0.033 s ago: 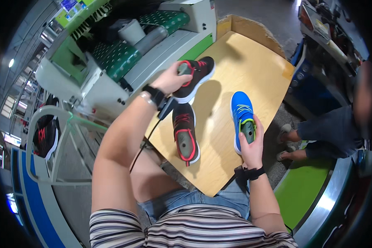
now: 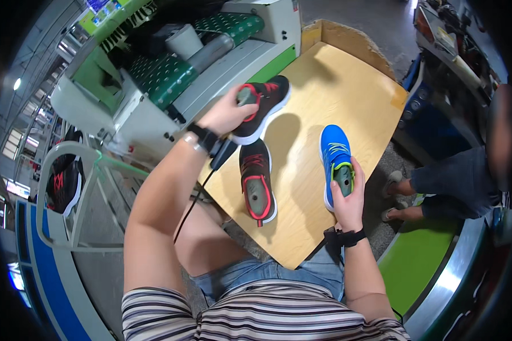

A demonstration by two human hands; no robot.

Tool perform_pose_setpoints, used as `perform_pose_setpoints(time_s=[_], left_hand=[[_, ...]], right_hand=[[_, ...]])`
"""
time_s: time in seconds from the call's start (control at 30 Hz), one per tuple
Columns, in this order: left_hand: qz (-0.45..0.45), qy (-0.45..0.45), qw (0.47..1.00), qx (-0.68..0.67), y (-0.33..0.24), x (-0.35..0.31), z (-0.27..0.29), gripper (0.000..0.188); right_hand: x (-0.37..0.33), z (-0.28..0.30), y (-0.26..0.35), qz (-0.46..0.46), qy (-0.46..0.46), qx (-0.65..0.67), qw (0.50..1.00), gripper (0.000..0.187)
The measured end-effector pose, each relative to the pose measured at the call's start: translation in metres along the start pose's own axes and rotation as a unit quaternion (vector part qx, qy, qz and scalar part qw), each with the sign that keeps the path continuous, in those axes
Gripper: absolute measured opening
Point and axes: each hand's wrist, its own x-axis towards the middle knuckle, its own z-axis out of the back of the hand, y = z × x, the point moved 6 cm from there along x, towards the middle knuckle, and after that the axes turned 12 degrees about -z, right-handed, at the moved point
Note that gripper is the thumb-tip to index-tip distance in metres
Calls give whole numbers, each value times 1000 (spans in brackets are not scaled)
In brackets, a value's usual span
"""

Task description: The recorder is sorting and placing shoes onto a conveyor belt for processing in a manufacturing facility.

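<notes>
My left hand grips a black sneaker with red laces and a white sole by its heel opening, raised over the far left side of the table. Just below it, a second black sneaker with red trim stands on the tabletop, toe pointing away from me. At the right, my right hand is closed round the heel of a blue sneaker with lime-green laces and lining. The thumb presses at its opening. Grey-green forms or insoles show inside the shoes.
A wooden tabletop has a cardboard edge at its far end. Beyond it on the left stands a machine with a green dotted belt. More black shoes hang by a white tubular frame. At right, another person's legs show.
My left hand and the black sneaker in it have shifted slightly left. The blue sneaker under my right hand shows almost no movement, and the other black sneaker stays put.
</notes>
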Motion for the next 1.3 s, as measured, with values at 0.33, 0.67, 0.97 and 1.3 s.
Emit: perform_pose_setpoints(time_s=[0.33, 0.67, 0.97, 1.3], left_hand=[[121, -166, 978, 42, 77, -253, -4, 88], [59, -233, 960, 144, 48, -260, -40, 94], [-224, 9, 906, 359, -36, -224, -127, 63], [-159, -29, 889, 429, -10, -204, -67, 50]], right_hand=[[-4, -10, 1, -17, 24, 22, 999, 69], [-4, -8, 2, -29, 17, 82, 996, 67], [-5, -9, 0, -12, 14, 55, 998, 67], [-5, -8, -1, -14, 25, 61, 998, 68]])
